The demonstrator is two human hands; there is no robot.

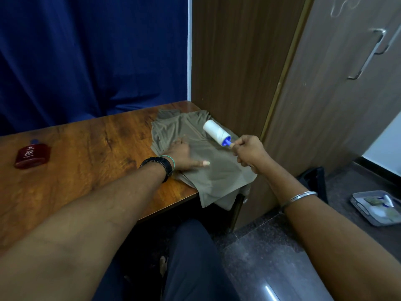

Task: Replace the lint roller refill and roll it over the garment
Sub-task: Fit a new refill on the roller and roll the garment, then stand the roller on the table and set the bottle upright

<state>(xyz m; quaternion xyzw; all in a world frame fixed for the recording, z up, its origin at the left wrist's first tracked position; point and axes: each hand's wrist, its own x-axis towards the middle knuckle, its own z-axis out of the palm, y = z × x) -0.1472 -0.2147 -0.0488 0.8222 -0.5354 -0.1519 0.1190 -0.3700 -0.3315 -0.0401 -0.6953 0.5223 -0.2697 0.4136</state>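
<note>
An olive-brown garment [219, 172] lies spread over the right end of the wooden table [91, 146], its lower edge hanging off the front corner. My left hand [184, 155] presses flat on the cloth, fingers spread and thumb pointing right. My right hand [249, 152] is closed around the handle of a lint roller [216, 132]. The roller has a white sticky roll and a blue neck. Its roll sits over the upper part of the garment, near the collar area; whether it touches the cloth is unclear.
A dark red flat case [32, 156] lies on the table's left side. A blue curtain hangs behind. A wooden panel and a cupboard door stand to the right. On the floor at right sits a grey tray [377, 208] with small items.
</note>
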